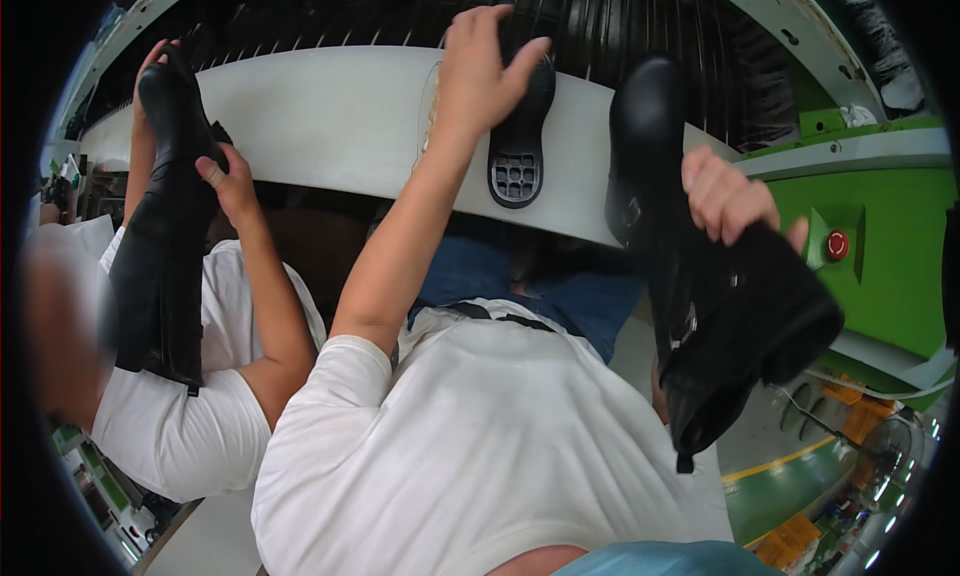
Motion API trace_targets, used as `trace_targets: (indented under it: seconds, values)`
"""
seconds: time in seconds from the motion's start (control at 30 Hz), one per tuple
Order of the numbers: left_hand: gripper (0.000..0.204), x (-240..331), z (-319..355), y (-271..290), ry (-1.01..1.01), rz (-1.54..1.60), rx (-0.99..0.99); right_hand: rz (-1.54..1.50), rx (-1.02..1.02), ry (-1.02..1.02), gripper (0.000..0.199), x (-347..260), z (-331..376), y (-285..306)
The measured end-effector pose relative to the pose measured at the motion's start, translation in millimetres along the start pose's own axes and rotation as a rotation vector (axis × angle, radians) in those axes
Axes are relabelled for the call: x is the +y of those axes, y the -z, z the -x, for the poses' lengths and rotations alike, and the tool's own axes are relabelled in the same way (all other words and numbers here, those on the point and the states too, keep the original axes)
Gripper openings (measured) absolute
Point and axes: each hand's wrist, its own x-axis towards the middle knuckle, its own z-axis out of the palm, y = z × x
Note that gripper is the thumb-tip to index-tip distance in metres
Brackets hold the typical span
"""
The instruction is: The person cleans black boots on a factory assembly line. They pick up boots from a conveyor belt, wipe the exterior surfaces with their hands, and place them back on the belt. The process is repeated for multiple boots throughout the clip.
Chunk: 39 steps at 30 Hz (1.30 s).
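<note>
My right hand (730, 196) grips a tall black boot (655, 126) by its shaft, fingers wrapped round it. The boot's rounded toe points away from me over the white tabletop, and its loose top hangs toward me. Small metal fittings show along the shaft. My left hand (483, 76) reaches over the table with fingers and thumb apart. Just right of it lies a black shoe sole (518, 146), its gridded heel hollow facing up; my fingers partly cover its far end. Whether they touch it, I cannot tell.
The white tabletop (310, 106) borders a dark row of metal rollers or bars (590, 26). To my left a co-worker holds another black boot (165, 236) with both hands. A green machine (850, 286) with a red button (836, 244) stands at the right.
</note>
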Motion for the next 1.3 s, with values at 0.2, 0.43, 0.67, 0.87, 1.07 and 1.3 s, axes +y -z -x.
trace_targets:
  seconds: [0.2, 0.43, 0.67, 0.87, 1.07, 1.3]
  values:
    - [0.089, 94, 23, -59, 0.216, 0.769, -0.415, 0.116, 0.031, 0.099, 0.065, -20, 43, -28]
    - [0.067, 116, 27, -53, 0.203, 0.830, -0.464, 0.383, 0.783, -0.246, 0.086, 13, 90, -20]
    - [0.064, 138, 26, -38, 0.116, 0.885, -0.411, -0.305, 0.855, -0.562, 0.094, 71, 137, -19]
    - [0.054, 156, 11, -27, 0.124, 0.835, -0.447, -0.287, 0.705, -0.490, 0.096, 83, 140, -7]
    - [0.050, 167, 19, -23, 0.134, 0.883, -0.473, -0.201, 0.709, -0.481, 0.096, 77, 146, -9]
    - [0.050, 163, 16, -32, 0.124, 0.870, -0.475, -0.334, 0.713, -0.526, 0.098, 70, 146, -6]
